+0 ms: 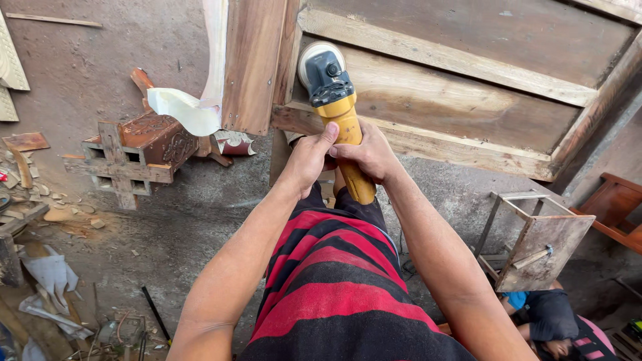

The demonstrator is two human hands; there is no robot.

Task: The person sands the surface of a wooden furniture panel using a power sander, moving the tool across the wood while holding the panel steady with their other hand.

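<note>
Both hands clamped round yellow sander (338, 107): left hand (309, 157) & right hand (370, 155) w/ fingers wrapped on handle. Pad flat against wooden door panel (455, 100). Below: dusty concrete floor (187, 220), wood scraps (40, 194), carved wood piece (144, 150) lower left.

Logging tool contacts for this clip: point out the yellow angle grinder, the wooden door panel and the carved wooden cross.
yellow angle grinder (344, 124), head view, on the yellow body above the hands.
wooden door panel (468, 107), head view, on the recessed middle board.
carved wooden cross (120, 167), head view, on its crossing.
</note>
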